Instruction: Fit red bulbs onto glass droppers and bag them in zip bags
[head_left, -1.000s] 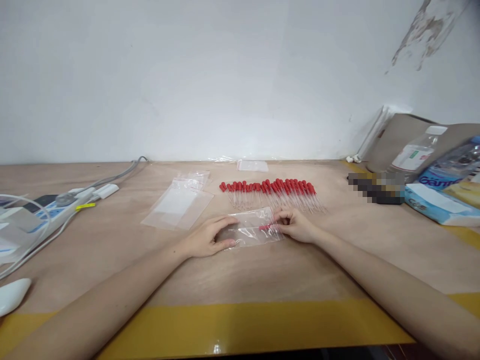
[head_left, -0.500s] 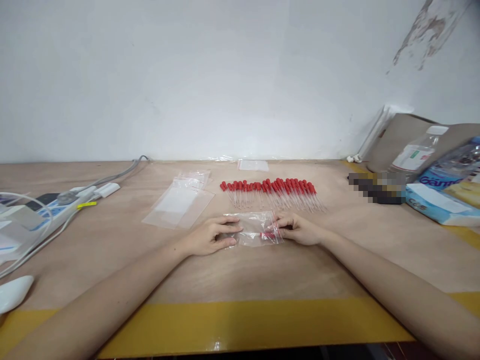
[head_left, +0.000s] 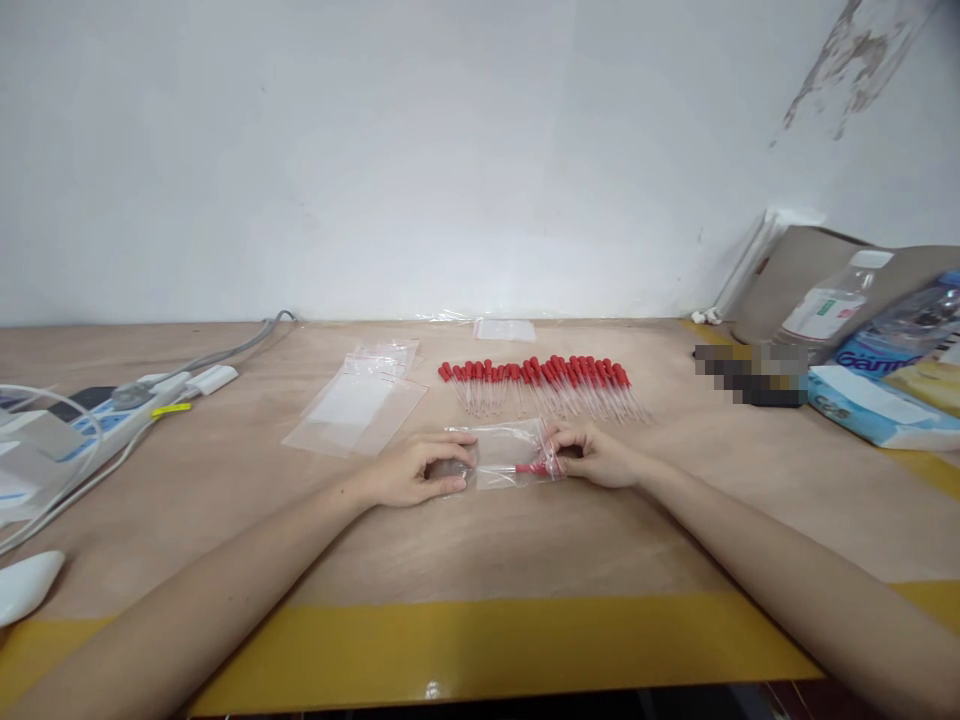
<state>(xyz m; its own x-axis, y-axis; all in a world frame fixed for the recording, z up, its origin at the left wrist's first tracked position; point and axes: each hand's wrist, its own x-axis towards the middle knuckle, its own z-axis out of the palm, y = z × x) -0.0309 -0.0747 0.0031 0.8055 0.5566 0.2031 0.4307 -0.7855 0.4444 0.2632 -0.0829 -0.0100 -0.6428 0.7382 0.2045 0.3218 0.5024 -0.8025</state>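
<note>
A small clear zip bag (head_left: 504,452) lies on the wooden table (head_left: 480,540) between my hands, with a red-bulbed dropper (head_left: 534,467) inside near its right end. My left hand (head_left: 417,469) grips the bag's left end, thumb and fingers closed round it. My right hand (head_left: 596,455) pinches the bag's right, open end. Just beyond the bag lies a row of several red-bulbed glass droppers (head_left: 544,384).
A pile of empty clear bags (head_left: 358,410) lies to the left, one more bag (head_left: 505,330) by the wall. Cables and a power strip (head_left: 112,415) sit far left, a white object (head_left: 26,585) at the near left. Bottles, tissue packs and a box (head_left: 862,340) crowd the right.
The dropper has slid deeper into the bag. Both hands have drawn a little closer together, bunching the bag shorter.
</note>
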